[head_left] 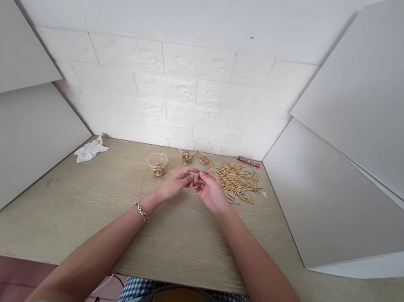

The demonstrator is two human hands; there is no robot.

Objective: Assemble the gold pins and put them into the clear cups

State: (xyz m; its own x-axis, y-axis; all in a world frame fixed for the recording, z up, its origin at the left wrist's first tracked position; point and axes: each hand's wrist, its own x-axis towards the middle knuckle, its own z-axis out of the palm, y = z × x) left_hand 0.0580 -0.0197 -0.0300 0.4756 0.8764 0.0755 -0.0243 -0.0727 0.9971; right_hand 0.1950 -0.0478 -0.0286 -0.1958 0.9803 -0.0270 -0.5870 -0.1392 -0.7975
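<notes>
My left hand (180,180) and my right hand (211,189) meet above the middle of the table, fingertips pinched close together. Whatever small piece they pinch is too tiny to name. Just behind and right of my right hand lies a spread pile of thin gold-coloured metal rods (235,179). A clear plastic cup (157,160) with small gold pieces in its bottom stands left of my left hand. Two more clear cups hold small gold parts behind my hands: one cup (187,155) near the centre and another cup (205,157) beside it.
A crumpled white tissue (90,150) lies at the table's left back. Against the back wall on the right is a red pen-like tube (249,162). Grey panels (353,198) close in both sides of the wooden table (184,252). White brick-patterned wall (196,93) rises behind.
</notes>
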